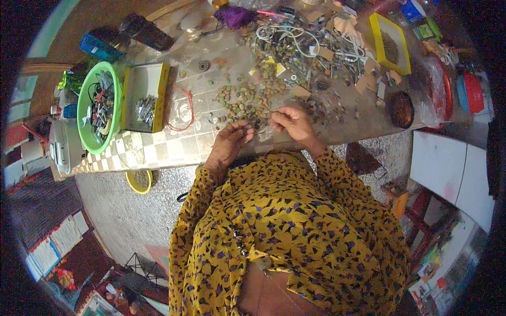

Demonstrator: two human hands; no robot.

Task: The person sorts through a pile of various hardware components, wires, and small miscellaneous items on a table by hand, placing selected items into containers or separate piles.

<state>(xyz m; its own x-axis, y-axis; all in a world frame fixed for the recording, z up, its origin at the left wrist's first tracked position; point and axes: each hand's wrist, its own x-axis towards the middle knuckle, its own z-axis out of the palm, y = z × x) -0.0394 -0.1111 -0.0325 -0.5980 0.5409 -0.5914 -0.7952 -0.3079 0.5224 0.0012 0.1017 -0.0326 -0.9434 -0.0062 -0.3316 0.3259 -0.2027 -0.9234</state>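
A spread of small rounded green and brown pieces (pixel 245 100), like pebbles or beads, lies near the table's front edge. At its near side is my left hand (pixel 229 142), fingers curled in and close to the nearest pieces. My right hand (pixel 294 124) hovers just right of it, thumb and fingertips pinched together. Whatever either hand holds is too small or hidden to name. Beyond the pieces is a tangled heap of nails, screws and other small hardware (pixel 295 58), with a white cord (pixel 287 32) looped on top.
On the left stand a green basin (pixel 83 124) of mixed small items and a yellow-edged box (pixel 126 105) with metal bits. A red loop (pixel 188 113) lies beside it. To the right are a yellow-framed tray (pixel 375 37) and a dark round bowl (pixel 402 110).
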